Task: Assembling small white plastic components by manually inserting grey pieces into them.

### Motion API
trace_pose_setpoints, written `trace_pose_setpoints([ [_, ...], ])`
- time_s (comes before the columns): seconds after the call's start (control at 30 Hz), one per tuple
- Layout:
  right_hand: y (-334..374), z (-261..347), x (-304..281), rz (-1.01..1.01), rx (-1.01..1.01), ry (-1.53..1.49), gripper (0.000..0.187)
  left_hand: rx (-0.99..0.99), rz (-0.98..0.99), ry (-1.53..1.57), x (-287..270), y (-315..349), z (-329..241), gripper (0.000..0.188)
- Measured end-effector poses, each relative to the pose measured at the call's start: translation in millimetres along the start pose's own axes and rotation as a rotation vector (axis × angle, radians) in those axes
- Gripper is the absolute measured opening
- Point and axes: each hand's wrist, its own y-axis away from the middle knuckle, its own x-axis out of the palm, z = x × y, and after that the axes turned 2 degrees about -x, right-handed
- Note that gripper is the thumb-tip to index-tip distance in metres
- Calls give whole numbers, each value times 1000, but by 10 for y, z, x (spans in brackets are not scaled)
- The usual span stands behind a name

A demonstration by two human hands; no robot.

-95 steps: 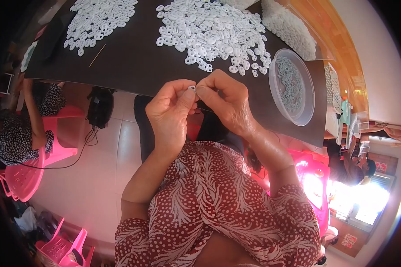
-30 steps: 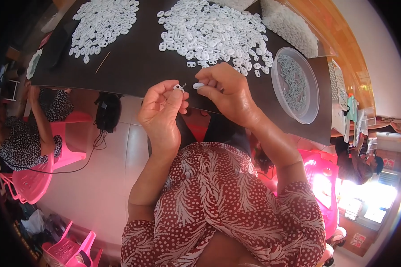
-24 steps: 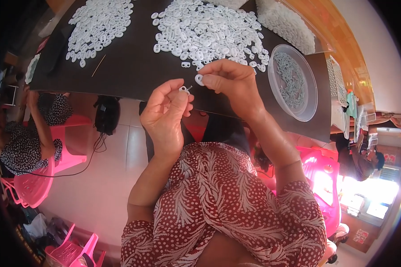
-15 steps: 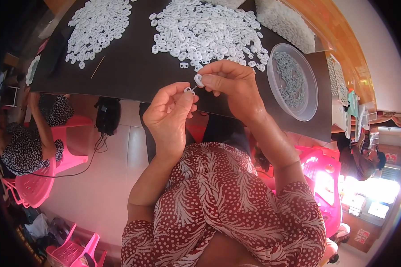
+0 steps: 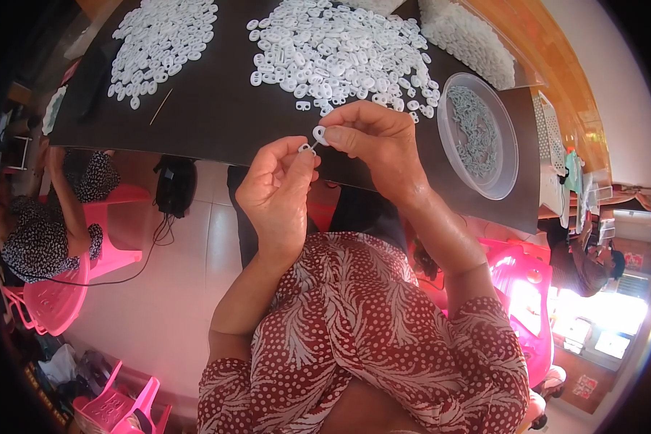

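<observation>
Above the table's near edge, my left hand (image 5: 276,192) pinches a small white plastic cord-lock piece (image 5: 304,149) between thumb and fingers. My right hand (image 5: 385,148) grips a white oval cord-lock piece (image 5: 320,134) with a hole in it, just up and to the right of the first. A thin, dark, spring-like bit (image 5: 314,145) bridges the narrow gap between the two pieces. Beyond my hands spreads a large heap of similar white pieces (image 5: 333,54). To the right of my right hand stands a round clear tub (image 5: 510,170) holding many small grey-green springs (image 5: 474,130).
Another heap of white pieces (image 5: 159,47) lies at the far left of the dark table (image 5: 217,130), with a thin stick (image 5: 160,106) near it. A clear box of white parts (image 5: 470,47) stands far right. At the left, another person (image 5: 47,231) sits by pink chairs (image 5: 58,296).
My hands stay close together, still holding the two pieces. The right-hand piece has shifted very slightly to the left, and the view has moved a little.
</observation>
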Motion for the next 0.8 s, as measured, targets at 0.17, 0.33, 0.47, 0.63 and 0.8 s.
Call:
trace_pose_setpoints([
  [0.17,2,-32,26,-5,-56,-22,12,-43,22,31,-11,9,30,16],
  [0.33,29,-33,56,-30,-64,38,12,-30,7,14,-4,6,44,15],
  [0.47,31,-47,93,-62,-113,41,9,-27,8,6,-4,8,38,15],
  [0.63,71,-69,110,-37,-113,70,8,-28,9,-1,1,17,42,15],
  [0.8,97,-122,118,-44,-145,159,10,-21,9,11,19,16,49,19],
])
